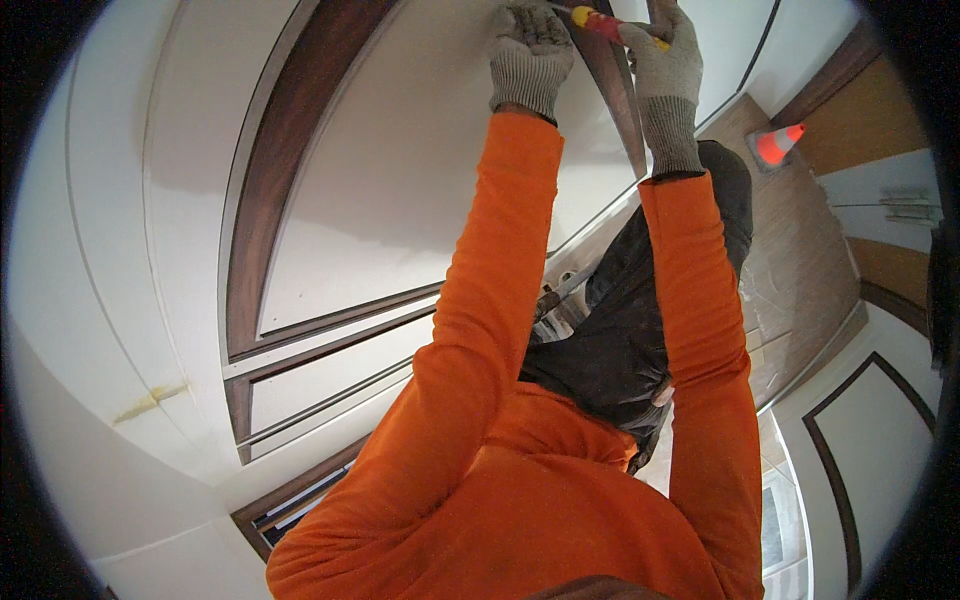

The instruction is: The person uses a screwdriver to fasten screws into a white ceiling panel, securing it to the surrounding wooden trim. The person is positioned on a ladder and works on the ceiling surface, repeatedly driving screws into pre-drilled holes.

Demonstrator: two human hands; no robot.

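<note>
grey knitted work gloves on both hands, orange sleeves raised overhead. right hand (668,45) closed around red-and-yellow-handled screwdriver (610,25), held at top edge of view against dark brown wooden trim strip (615,75). left hand (530,50) curled (fingers bent) just beside the tool, on white door panel (420,160). orange traffic cone (778,143) on wood-look floor (800,260), well apart.

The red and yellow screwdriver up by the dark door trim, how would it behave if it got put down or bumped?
The screwdriver looks rigid, with a rounded handle, so it would probably roll on a flat surface. It seems light: the gloved right hand holds it alone. The knit gloves likely give a firm grip on the smooth handle, while the left hand rests beside it.
</note>
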